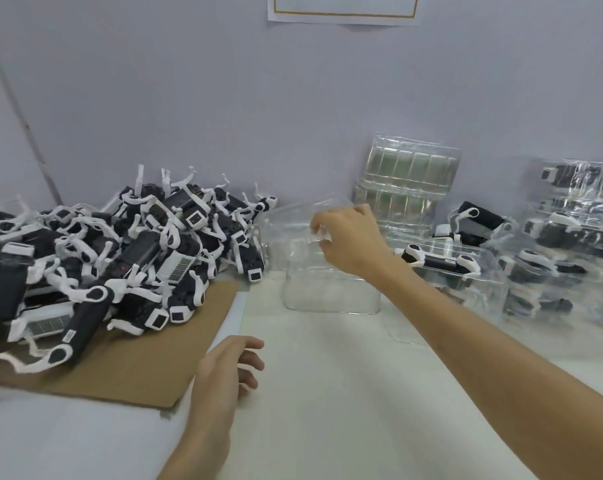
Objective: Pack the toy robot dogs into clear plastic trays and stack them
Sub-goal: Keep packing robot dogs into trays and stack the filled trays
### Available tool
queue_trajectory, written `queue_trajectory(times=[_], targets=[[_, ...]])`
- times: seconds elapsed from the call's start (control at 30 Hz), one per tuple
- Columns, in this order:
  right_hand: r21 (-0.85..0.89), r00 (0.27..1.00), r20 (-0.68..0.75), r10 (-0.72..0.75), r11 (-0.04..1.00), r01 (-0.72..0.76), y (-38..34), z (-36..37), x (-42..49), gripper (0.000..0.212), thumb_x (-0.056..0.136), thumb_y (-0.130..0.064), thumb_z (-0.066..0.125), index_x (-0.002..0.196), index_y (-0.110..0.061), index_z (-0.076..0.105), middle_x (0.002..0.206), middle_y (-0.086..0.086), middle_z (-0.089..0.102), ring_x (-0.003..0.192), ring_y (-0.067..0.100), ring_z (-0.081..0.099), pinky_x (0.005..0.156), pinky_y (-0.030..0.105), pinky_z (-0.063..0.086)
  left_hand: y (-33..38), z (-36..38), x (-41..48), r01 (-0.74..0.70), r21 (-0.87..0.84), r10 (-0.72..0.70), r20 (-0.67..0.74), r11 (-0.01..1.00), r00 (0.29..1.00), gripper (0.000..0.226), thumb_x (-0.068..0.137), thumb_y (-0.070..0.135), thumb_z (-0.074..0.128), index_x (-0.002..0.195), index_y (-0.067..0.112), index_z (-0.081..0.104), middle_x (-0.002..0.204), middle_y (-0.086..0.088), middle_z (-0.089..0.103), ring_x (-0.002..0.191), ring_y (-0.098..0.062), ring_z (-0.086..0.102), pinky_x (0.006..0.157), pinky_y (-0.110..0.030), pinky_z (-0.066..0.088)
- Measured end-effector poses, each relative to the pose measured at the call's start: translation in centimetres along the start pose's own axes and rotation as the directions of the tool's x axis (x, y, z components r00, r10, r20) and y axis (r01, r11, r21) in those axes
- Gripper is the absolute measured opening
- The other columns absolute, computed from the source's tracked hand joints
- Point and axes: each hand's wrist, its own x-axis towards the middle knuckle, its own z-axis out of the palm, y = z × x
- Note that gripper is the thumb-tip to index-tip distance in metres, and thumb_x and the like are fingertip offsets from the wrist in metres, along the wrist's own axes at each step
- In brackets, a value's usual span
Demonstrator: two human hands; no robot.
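Observation:
A big heap of black-and-white toy robot dogs (113, 258) lies at the left on a brown cardboard sheet (147, 368). My right hand (348, 237) reaches forward and pinches the upper edge of an empty clear plastic tray (327, 289), which is tilted up above the white table. My left hand (227, 372) hovers low over the table near the cardboard's right edge, fingers loosely curled and holding nothing. Stacked trays holding packed dogs (570, 251) stand at the right.
A stack of empty clear trays (407, 188) leans against the back wall. In front of it lies a tray with a dog (442, 261). The white table (327, 393) stretches in front. A paper sheet (345, 8) hangs on the wall.

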Motion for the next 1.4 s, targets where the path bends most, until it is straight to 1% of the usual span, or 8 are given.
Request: queue_trajectory(times=[0.17, 0.27, 0.33, 0.57, 0.77, 0.93, 1.2, 1.4], targets=[[0.161, 0.962, -0.261, -0.075, 0.980, 0.120, -4.3, -1.5, -4.4, 0.020, 0.084, -0.015, 0.071, 0.103, -0.022, 0.070, 0.103, -0.006, 0.070, 0.101, 0.019, 0.062, 0.096, 0.032, 0.025, 0.6, -0.8, -0.4, 0.049, -0.126, -0.032, 0.130, 0.991, 0.991, 0.017, 0.096, 0.021, 0.057, 0.105, 0.018, 0.071, 0.094, -0.003, 0.076, 0.070, -0.016, 0.069, 0.065, -0.030, 0.048], [0.279, 0.930, -0.365, -0.048, 0.947, 0.159, -6.6, -1.2, -8.8, 0.021, 0.083, -0.015, 0.074, 0.102, -0.023, 0.070, 0.101, -0.011, 0.069, 0.099, 0.013, 0.062, 0.096, 0.033, 0.035, 1.1, -1.0, -0.6, 0.041, -0.205, 0.014, 0.261, 0.978, 0.965, 0.039, 0.082, 0.030, 0.068, 0.120, 0.024, 0.066, 0.115, 0.003, 0.073, 0.100, -0.016, 0.071, 0.081, -0.034, 0.051], [0.385, 0.924, -0.383, 0.001, 0.909, 0.159, -7.8, -0.5, -11.5, 0.023, 0.083, -0.018, 0.075, 0.104, -0.025, 0.068, 0.100, -0.016, 0.066, 0.097, 0.006, 0.060, 0.093, 0.027, 0.036, 1.6, -0.7, -0.9, -0.036, -0.196, 0.094, 0.298, 0.980, 0.950, 0.039, 0.077, 0.032, 0.071, 0.116, 0.027, 0.071, 0.118, 0.004, 0.072, 0.106, -0.015, 0.069, 0.084, -0.034, 0.050], [0.682, 0.915, -0.340, 0.217, 0.727, 0.081, -9.4, 1.6, -15.8, 0.025, 0.090, -0.027, 0.067, 0.114, -0.030, 0.061, 0.093, -0.021, 0.061, 0.090, -0.004, 0.060, 0.087, 0.021, 0.044, 1.5, -0.3, -1.5, -0.173, -0.156, 0.216, 0.329, 0.973, 0.919, 0.025, 0.074, 0.035, 0.070, 0.095, 0.024, 0.079, 0.094, -0.002, 0.076, 0.082, -0.012, 0.065, 0.073, -0.024, 0.055], [0.840, 0.951, -0.138, 0.277, 0.542, -0.036, -9.1, 2.4, -16.8, 0.024, 0.091, -0.025, 0.066, 0.112, -0.033, 0.056, 0.090, -0.020, 0.070, 0.087, 0.000, 0.068, 0.078, 0.008, 0.045, 0.9, 0.2, -1.4, -0.137, -0.187, 0.198, 0.364, 0.973, 0.910, 0.026, 0.082, 0.024, 0.066, 0.099, 0.008, 0.074, 0.103, -0.020, 0.074, 0.101, -0.029, 0.072, 0.078, -0.028, 0.059], [0.848, 0.961, -0.117, 0.250, 0.528, -0.034, -9.0, 2.4, -16.9, 0.024, 0.090, -0.026, 0.066, 0.112, -0.032, 0.057, 0.092, -0.020, 0.071, 0.087, 0.000, 0.069, 0.077, 0.010, 0.047, 0.9, 0.2, -1.4, -0.100, -0.219, 0.169, 0.325, 0.971, 0.930, 0.023, 0.080, 0.016, 0.067, 0.096, -0.001, 0.067, 0.099, -0.029, 0.072, 0.098, -0.039, 0.071, 0.086, -0.041, 0.060], [0.853, 0.976, -0.060, 0.208, 0.519, -0.058, -9.1, 2.3, -16.8, 0.025, 0.091, -0.030, 0.062, 0.111, -0.042, 0.053, 0.093, -0.021, 0.072, 0.086, 0.003, 0.068, 0.078, 0.018, 0.049, 1.2, 0.2, -1.8, -0.144, -0.189, 0.188, 0.247, 0.971, 0.951, 0.027, 0.075, 0.021, 0.071, 0.090, -0.001, 0.065, 0.086, -0.023, 0.075, 0.081, -0.030, 0.075, 0.060, -0.027, 0.058], [0.863, 0.970, -0.065, 0.235, 0.501, -0.064, -8.6, 2.3, -16.6, 0.022, 0.093, -0.030, 0.064, 0.114, -0.035, 0.059, 0.089, -0.018, 0.070, 0.087, 0.007, 0.068, 0.079, 0.027, 0.053, 1.5, 0.2, -1.8, -0.148, -0.149, 0.166, 0.119, 0.978, 0.979, 0.044, 0.053, 0.036, 0.084, 0.062, 0.007, 0.052, 0.066, -0.020, 0.069, 0.056, -0.025, 0.069, 0.049, -0.026, 0.055]])
